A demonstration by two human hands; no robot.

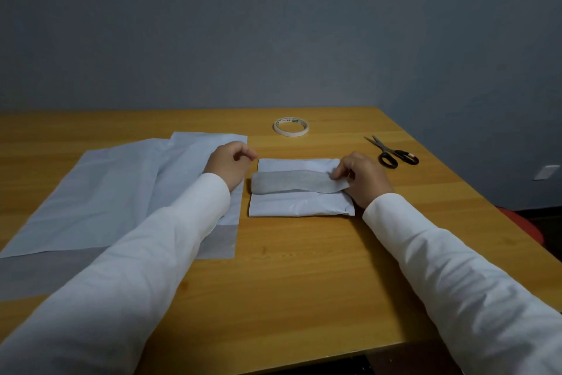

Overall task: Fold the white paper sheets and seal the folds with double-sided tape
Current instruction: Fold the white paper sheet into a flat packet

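A folded white paper sheet [299, 204] lies on the wooden table [304, 268] in front of me. Its upper flap [292, 181] is rolled over across the middle. My right hand [362, 178] pinches the right end of that flap between thumb and fingers. My left hand [231, 166] hovers at the packet's left end with its fingers loosely curled and nothing in them. Several unfolded white sheets [106, 192] lie spread at the left, partly under my left forearm. A roll of double-sided tape [291, 126] lies flat beyond the packet.
Black-handled scissors [393, 153] lie at the right, blades pointing away. The table's right edge runs diagonally past them, with a red seat [526, 227] below it. A grey wall stands behind the table.
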